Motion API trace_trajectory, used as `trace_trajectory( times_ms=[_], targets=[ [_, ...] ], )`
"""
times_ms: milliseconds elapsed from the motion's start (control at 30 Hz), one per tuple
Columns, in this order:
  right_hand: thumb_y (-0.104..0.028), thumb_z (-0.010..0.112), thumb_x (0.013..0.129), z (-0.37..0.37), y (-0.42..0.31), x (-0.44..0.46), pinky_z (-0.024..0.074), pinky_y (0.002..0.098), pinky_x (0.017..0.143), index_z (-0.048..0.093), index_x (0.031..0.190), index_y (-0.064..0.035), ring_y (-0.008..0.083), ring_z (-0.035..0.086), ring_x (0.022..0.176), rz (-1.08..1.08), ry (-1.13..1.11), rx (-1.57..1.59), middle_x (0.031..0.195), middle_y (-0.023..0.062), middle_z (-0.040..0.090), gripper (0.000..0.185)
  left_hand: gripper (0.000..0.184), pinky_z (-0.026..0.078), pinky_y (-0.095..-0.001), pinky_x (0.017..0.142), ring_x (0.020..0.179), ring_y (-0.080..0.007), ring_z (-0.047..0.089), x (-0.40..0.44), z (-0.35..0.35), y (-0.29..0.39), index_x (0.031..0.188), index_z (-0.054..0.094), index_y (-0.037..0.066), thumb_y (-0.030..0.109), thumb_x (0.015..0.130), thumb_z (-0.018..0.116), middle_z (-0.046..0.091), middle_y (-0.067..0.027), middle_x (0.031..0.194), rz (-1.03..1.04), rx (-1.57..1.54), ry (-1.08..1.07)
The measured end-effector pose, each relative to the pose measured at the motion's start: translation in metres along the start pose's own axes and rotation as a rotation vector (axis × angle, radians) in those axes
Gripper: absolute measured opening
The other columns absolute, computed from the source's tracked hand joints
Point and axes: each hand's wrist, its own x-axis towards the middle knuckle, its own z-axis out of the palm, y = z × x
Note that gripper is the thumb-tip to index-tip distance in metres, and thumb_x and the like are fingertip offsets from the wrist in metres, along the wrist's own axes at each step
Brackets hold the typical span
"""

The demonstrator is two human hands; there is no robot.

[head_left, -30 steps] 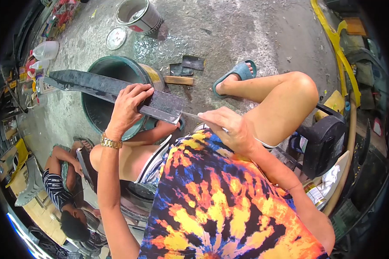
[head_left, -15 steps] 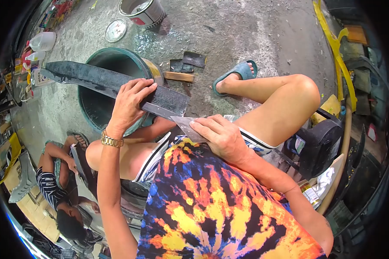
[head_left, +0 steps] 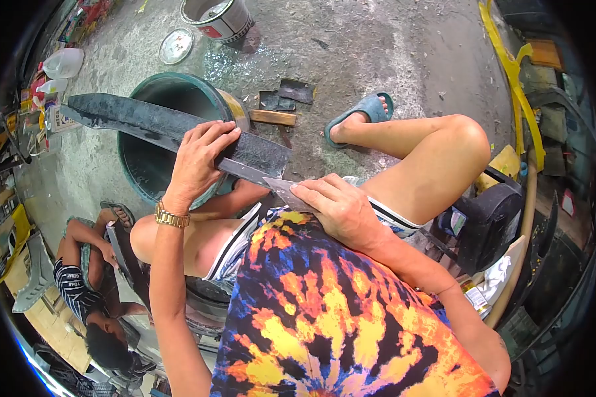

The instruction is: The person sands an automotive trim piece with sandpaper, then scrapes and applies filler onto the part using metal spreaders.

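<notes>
A long, dark, wet-looking strip of trim (head_left: pixel 139 122) slants across a green tub (head_left: pixel 127 159), its near end close to my lap. My left hand (head_left: pixel 204 151), with a gold watch on the wrist, is wrapped over the strip near that end. Between the fingers and thumb of my right hand (head_left: pixel 341 210) is a thin grey sheet of sandpaper (head_left: pixel 285 194), its corner meeting the strip's near edge. My right palm is hidden. The tub's inside is partly covered by the strip.
Beyond the tub are a wooden block (head_left: pixel 273 118), dark flat pieces (head_left: pixel 297 91), a paint pail (head_left: pixel 225 23) and a round lid (head_left: pixel 177 45). Plastic jugs (head_left: pixel 63 64) stand at the left. Another person (head_left: pixel 79 281) sits lower left. Yellow and black parts line the right.
The sandpaper has tilted slightly in my right hand and shows narrower. My left hand and the trim strip stay nearly still.
</notes>
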Motion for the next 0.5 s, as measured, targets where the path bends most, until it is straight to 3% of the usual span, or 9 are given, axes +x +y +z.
trace_trajectory(
  times_ms=[400,500],
  targets=[
    [-0.004,0.07,0.078,-0.002,0.006,0.007,0.0554,0.0355,0.074,0.068,0.112,-0.0069,0.0264,0.066,0.087,0.072,-0.043,0.025,0.101,0.0098,0.071,0.034,0.057,0.041,-0.0405,0.104,0.121,-0.0273,0.055,0.0,0.001,-0.001,0.126,0.063,0.012,0.004,0.07,0.071,0.062,-0.003,0.128,0.004,-0.003,-0.009],
    [-0.004,0.067,0.078,-0.022,0.01,0.014,0.0557,0.0359,0.08,0.065,0.116,-0.0067,0.0298,0.064,0.094,0.091,0.068,-0.036,0.108,0.0096,0.069,0.038,0.06,0.041,-0.0405,0.105,0.123,-0.0274,0.054,-0.001,0.0,-0.003,0.127,0.062,0.012,0.0,0.069,0.07,0.06,-0.0038,0.132,-0.008,-0.021,-0.044]
  ],
)
